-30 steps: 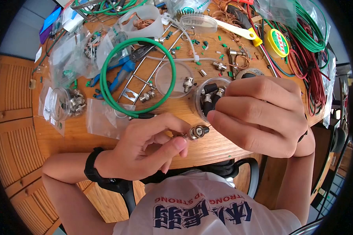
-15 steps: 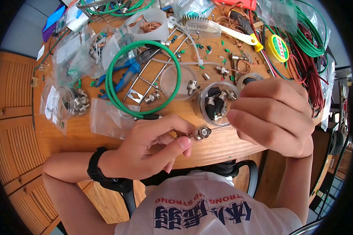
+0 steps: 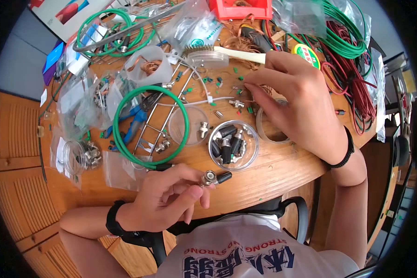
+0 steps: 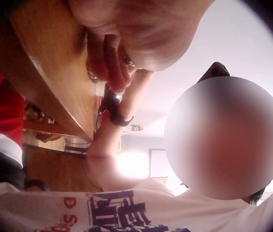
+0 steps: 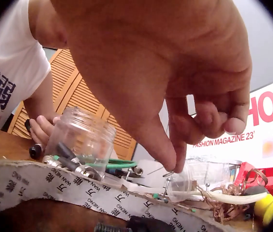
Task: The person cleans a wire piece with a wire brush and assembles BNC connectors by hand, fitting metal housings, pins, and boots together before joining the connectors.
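In the head view my left hand [image 3: 160, 201] pinches a metal BNC connector [image 3: 209, 178] between thumb and fingers near the table's front edge. A black boot [image 3: 224, 177] sticks out to its right. My right hand [image 3: 306, 95] reaches over the small scraps behind the tape roll [image 3: 260, 127], thumb and index tips together. In the right wrist view a thin curved bit [image 5: 168, 174] shows right at those fingertips; I cannot tell whether they hold it. Between the hands stands a clear round jar [image 3: 256, 150] with black boots [image 3: 226, 154] and metal connectors inside.
A green coiled cable [image 3: 186, 127] lies left of the jar, over a wire rack and blue-handled pliers [image 3: 136, 121]. A clear lid [image 3: 177, 132] holds one connector. Behind are a brush [image 3: 238, 54], copper strands and a red bin [image 3: 243, 13]. Red cables [image 3: 356, 74] lie right.
My right hand has moved from beside the jar to the scraps farther back, its thumb and index extending. My left hand keeps the BNC connector near the front edge. The head view has shifted.
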Motion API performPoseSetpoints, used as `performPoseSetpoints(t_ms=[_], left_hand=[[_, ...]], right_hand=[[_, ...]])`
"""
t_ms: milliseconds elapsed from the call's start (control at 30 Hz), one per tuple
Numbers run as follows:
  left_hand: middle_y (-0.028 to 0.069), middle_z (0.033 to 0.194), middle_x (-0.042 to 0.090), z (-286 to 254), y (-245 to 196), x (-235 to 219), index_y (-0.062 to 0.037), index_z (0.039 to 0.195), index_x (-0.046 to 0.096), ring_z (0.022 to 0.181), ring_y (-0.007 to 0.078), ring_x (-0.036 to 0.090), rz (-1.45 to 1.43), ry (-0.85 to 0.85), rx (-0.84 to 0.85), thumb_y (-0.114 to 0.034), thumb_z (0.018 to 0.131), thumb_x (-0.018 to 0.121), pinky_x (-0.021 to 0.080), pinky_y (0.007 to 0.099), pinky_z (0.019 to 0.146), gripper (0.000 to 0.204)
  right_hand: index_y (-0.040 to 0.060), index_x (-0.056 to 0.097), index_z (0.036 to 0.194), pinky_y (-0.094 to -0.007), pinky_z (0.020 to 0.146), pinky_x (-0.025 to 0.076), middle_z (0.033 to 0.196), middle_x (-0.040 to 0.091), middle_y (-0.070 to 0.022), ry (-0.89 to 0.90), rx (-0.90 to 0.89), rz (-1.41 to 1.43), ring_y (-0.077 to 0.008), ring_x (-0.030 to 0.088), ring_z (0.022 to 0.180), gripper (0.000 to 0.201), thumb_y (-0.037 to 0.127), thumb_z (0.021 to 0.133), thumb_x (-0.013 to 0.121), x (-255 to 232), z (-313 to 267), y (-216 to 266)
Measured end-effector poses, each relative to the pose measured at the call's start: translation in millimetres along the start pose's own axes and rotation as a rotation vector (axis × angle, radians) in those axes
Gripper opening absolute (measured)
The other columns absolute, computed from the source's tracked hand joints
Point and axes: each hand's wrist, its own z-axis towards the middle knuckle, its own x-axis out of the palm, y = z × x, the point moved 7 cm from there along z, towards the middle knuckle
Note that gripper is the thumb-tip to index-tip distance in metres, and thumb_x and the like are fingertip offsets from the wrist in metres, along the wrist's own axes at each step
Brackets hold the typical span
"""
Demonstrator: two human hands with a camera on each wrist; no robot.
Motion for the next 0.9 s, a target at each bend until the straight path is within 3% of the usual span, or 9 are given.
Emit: performPoseSetpoints(t_ms=[100,167,233,333,500,567,733,800,900], left_hand=[[0.0192,0.114,0.066,2.0,-4.7,1.1,0.0026,0.126,0.052,0.081,0.0234,0.072,0.0,-0.041,0.064,-0.009,0.11,0.051,0.058,0.029,0.046,0.02],[0.0163,0.122,0.068,-0.4,-0.8,-0.9,0.0075,0.125,0.055,0.094,0.016,0.071,-0.099,-0.055,0.047,-0.001,0.108,0.051,0.061,0.0247,0.054,0.02],[0.0158,0.122,0.068,-0.5,-1.5,-1.4,0.0073,0.125,0.055,0.093,0.0163,0.071,-0.079,-0.045,0.049,-0.002,0.108,0.051,0.061,0.0247,0.054,0.019],[0.0152,0.122,0.068,0.5,-1.9,-0.4,0.0067,0.125,0.055,0.093,0.0171,0.072,-0.063,-0.032,0.05,-0.003,0.109,0.051,0.06,0.0247,0.053,0.019],[0.0146,0.122,0.067,0.8,-0.9,0.8,0.0061,0.125,0.054,0.094,0.0184,0.073,-0.085,-0.035,0.026,-0.005,0.109,0.051,0.06,0.0248,0.052,0.019],[0.0164,0.105,0.066,3.2,-4.7,1.7,0.0048,0.12,0.052,0.078,0.0228,0.074,-0.011,-0.078,0.034,-0.02,0.112,0.05,0.057,0.028,0.044,0.026],[0.0164,0.108,0.065,3.1,-4.7,1.7,0.0047,0.12,0.052,0.078,0.0238,0.074,-0.004,-0.068,0.021,-0.02,0.112,0.05,0.057,0.0279,0.044,0.027],[0.0165,0.11,0.065,2.9,-4.2,1.2,0.0046,0.121,0.052,0.079,0.0241,0.074,-0.013,-0.076,0.02,-0.02,0.112,0.051,0.057,0.028,0.044,0.026],[0.0168,0.112,0.064,2.3,-4.3,1.7,0.0041,0.122,0.051,0.08,0.0247,0.074,-0.011,-0.066,0.018,-0.019,0.111,0.051,0.058,0.0283,0.045,0.026]], right_hand=[[0.0008,0.076,0.096,-0.0423,0.066,0.049,0.084,0.063,-0.0134,0.005,0.03,-0.009,-0.0328,0.062,0.074,0.016,0.0,0.081,0.08,1.6,-0.9,-5.5],[0.001,0.076,0.095,-0.0427,0.066,0.049,0.083,0.063,-0.0137,0.009,0.036,-0.007,-0.0334,0.062,0.074,0.015,0.001,0.081,0.079,3.6,-1.2,-7.7],[0.0012,0.077,0.095,-0.0431,0.066,0.049,0.083,0.063,-0.0139,0.013,0.045,-0.004,-0.0341,0.062,0.075,0.013,0.002,0.081,0.079,4.2,-1.6,-8.8],[0.0,0.071,0.081,-0.0477,0.068,0.052,0.079,0.061,-0.0146,0.036,0.058,-0.026,-0.0372,0.065,0.078,0.008,0.007,0.083,0.075,4.3,-0.3,-11.1],[0.0002,0.072,0.082,-0.0479,0.067,0.052,0.08,0.062,-0.0143,0.037,0.057,-0.019,-0.037,0.065,0.077,0.007,0.006,0.083,0.074,7.1,0.6,-15.5],[0.0002,0.071,0.082,-0.0482,0.068,0.052,0.08,0.062,-0.0144,0.041,0.07,-0.012,-0.0372,0.065,0.077,0.007,0.006,0.084,0.073,7.3,1.0,-15.2],[-0.0004,0.069,0.084,-0.0486,0.07,0.053,0.082,0.061,-0.015,0.005,0.075,0.029,-0.038,0.066,0.079,0.008,0.006,0.084,0.073,6.9,3.3,-16.1],[-0.0013,0.065,0.088,-0.0486,0.072,0.053,0.084,0.062,-0.0158,-0.051,-0.062,0.052,-0.0391,0.066,0.081,0.011,0.006,0.086,0.073,1.9,6.2,-7.6],[-0.0016,0.062,0.095,-0.0495,0.074,0.053,0.087,0.063,-0.0176,0.047,-0.022,0.047,-0.0407,0.066,0.085,0.015,0.006,0.087,0.072,8.8,5.1,-11.6]])
